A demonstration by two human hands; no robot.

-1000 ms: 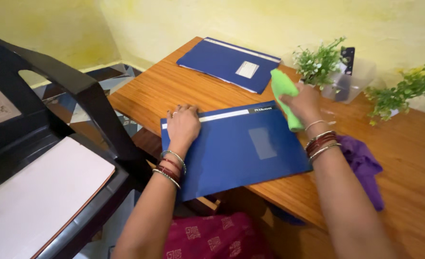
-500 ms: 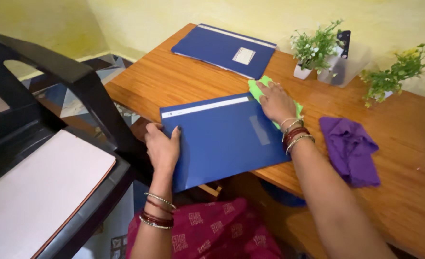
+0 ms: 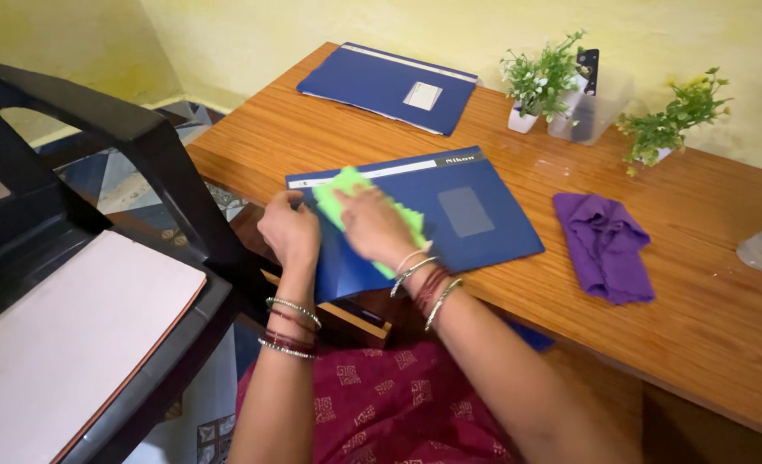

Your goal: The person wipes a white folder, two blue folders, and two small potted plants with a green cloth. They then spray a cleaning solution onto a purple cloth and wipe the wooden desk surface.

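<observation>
A blue folder [image 3: 467, 206] lies on the wooden table [image 3: 707, 283], its near left part sticking out past the table edge. My left hand [image 3: 288, 230] grips the folder's left edge. My right hand [image 3: 372, 225] presses a bright green cloth [image 3: 342, 189] flat onto the folder's left half. The cloth shows above and below the hand; the rest is hidden under the palm.
A second blue folder [image 3: 390, 86] lies at the table's far left. A purple cloth [image 3: 606, 245] sits right of the near folder. Two small potted plants [image 3: 540, 82] [image 3: 673, 120] and a clear plastic box [image 3: 591, 107] stand along the wall. A black chair [image 3: 97, 258] holding a pale board [image 3: 63, 344] is at my left.
My right hand has swept the green cloth from the folder's upper right corner across to its left half. My left hand shifted from the folder's top to its left edge.
</observation>
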